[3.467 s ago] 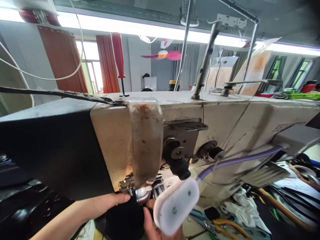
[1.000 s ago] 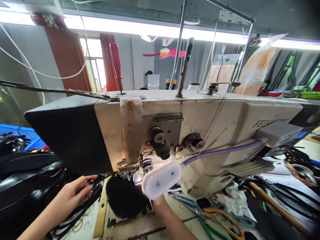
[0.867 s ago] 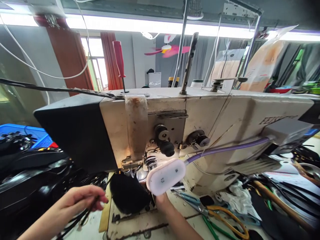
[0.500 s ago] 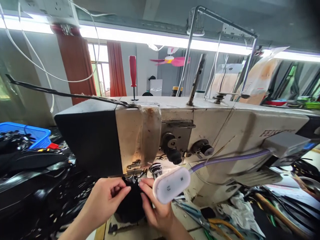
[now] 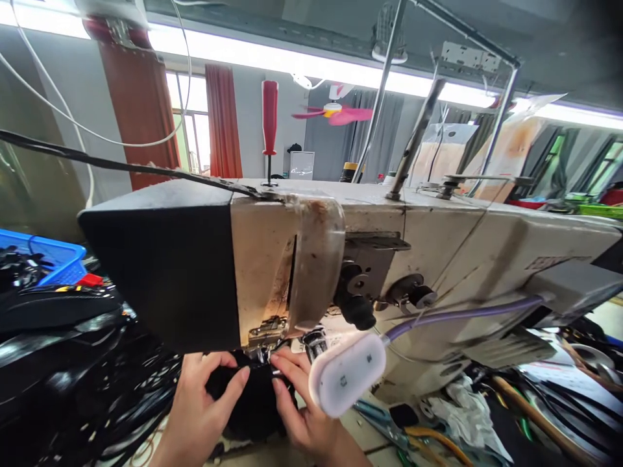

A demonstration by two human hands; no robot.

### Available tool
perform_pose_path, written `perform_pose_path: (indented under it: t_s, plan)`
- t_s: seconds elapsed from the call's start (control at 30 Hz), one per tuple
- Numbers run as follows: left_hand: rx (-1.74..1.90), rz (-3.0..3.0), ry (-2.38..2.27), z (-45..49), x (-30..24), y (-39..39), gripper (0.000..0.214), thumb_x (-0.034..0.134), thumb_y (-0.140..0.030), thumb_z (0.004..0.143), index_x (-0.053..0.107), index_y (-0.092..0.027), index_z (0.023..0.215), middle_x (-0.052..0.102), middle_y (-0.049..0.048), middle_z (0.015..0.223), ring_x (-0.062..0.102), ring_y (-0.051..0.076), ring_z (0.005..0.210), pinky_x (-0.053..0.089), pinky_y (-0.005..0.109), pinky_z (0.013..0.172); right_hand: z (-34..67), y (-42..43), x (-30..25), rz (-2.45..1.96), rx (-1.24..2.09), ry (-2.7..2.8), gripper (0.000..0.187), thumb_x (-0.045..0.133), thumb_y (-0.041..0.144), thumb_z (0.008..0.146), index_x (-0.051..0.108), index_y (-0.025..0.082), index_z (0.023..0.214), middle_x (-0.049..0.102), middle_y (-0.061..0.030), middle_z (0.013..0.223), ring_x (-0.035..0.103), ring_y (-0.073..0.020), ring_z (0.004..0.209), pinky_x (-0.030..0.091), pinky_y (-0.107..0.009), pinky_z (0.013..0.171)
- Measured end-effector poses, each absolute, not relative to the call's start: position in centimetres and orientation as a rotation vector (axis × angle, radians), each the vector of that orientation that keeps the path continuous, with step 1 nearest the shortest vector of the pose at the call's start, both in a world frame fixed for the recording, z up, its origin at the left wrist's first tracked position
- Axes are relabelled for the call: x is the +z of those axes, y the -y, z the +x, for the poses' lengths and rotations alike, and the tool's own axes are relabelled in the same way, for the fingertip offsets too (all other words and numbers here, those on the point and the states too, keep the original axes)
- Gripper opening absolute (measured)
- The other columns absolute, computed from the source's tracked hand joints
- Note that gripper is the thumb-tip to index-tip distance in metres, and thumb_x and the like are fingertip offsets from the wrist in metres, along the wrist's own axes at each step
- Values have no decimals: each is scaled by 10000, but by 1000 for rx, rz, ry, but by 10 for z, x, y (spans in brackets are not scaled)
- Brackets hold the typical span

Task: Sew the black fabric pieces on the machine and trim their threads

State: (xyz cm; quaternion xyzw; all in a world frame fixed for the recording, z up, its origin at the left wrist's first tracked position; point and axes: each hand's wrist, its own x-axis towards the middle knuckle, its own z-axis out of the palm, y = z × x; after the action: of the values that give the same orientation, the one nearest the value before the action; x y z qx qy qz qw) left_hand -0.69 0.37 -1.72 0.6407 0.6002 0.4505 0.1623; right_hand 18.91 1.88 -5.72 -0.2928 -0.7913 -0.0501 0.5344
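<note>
Under the head of a sewing machine (image 5: pixel 265 253) lies a piece of black material (image 5: pixel 256 402), probably fabric, dark with few details showing. My left hand (image 5: pixel 202 399) is at its left side, with the material in the crook between thumb and curled forefinger. On the other side my right hand (image 5: pixel 309 405) pinches the material's edge near the presser foot (image 5: pixel 260 353), thumb below and fingers above. A white oval lamp (image 5: pixel 348 375) on a purple flexible neck (image 5: pixel 452 314) covers part of the right hand. The needle point is hidden.
A red-handled screwdriver (image 5: pixel 270 117) stands upright on the machine top. Blue-handled scissors (image 5: pixel 377 415) and orange-handled ones (image 5: pixel 433 441) lie at the right, near crumpled white cloth (image 5: pixel 462 412). Black glossy pieces heap at the left beside a blue basket (image 5: pixel 58 256).
The view has moved closer and shifted. My left thumb and forefinger have spread farther apart, with black material between them. My right hand keeps its pinch near the presser foot.
</note>
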Motion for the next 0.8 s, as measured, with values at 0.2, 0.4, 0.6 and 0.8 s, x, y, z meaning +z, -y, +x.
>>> perform_pose_path:
  t_s: [0.2,0.4,0.6,0.8]
  plan:
    - [1541,1610,-1572,1,-40,-11,309,672,-504,738,575,-211,758,501,25,854,530,209,832,461,311,760,186,-18,-63,-709,-78,1848,491,536,94,794,557,135,1283,660,-170,1171,624,-291,1108,550,-435,909]
    - [1615,1544,-1531,7,-47,-9,297,691,-481,737,584,-204,740,451,-7,789,493,151,710,465,249,664,183,-19,-62,-674,-69,1776,523,548,87,785,549,177,1300,679,-142,1135,650,-287,1059,547,-440,915]
    - [1575,1504,-1523,5,-49,-8,308,687,-493,733,598,-199,754,467,-5,791,492,155,727,470,257,703,184,-16,-57,-709,-107,1802,424,559,117,798,600,144,1219,698,-157,1051,672,-297,994,566,-449,874]
    - [1539,1456,-1564,8,-46,-8,342,684,-518,717,604,-188,758,454,-5,799,483,155,697,479,293,731,179,-19,-65,-762,-175,1784,431,566,184,835,584,155,1265,704,-144,1037,685,-278,946,595,-413,819]
